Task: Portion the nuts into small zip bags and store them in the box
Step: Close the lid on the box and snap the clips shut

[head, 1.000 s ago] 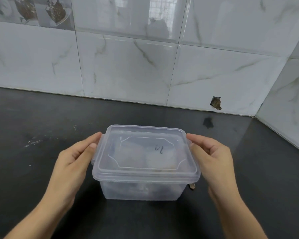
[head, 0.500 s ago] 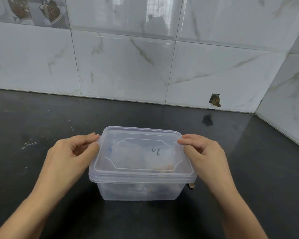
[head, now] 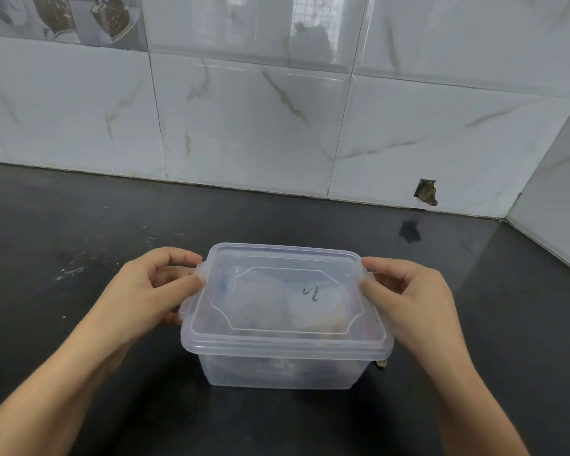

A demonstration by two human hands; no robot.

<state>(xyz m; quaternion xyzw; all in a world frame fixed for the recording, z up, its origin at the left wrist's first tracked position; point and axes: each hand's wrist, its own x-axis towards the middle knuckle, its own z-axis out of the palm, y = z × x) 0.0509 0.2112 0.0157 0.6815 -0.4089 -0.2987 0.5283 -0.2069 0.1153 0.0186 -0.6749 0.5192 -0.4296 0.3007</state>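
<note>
Dark desk (head: 79, 324), one, glossy, carrying everything; white marbled wall tiles (head: 244, 126) behind it. One clear plastic box (head: 282, 370) sits on the desk near the front middle, between the two hands, with one clear lid (head: 287, 291) seated on top. Judged light and thin-walled: sides likely flex if squeezed, smooth plastic likely a bit slippery, so best taken at the stiffer rim or at the side clasps, not the walls. Left hand (head: 145, 294) at the left short end, fingers (head: 178, 255) curled over the lid's edge and thumb under, grasping the left clasp (head: 200, 269). Right hand (head: 412, 301) mirrors it at the right end, fingers pinching the lid's right edge; right clasp mostly hidden by the hand. Reads as the lid being pressed or latched, a late step. Inside, through cloudy plastic: small bags (head: 310, 301) with brownish nuts; number cannot be told, at least one bearing a dark pen mark. One small brown scrap (head: 381, 363) lies on the desk touching the box's right base, possibly a stray nut.
</note>
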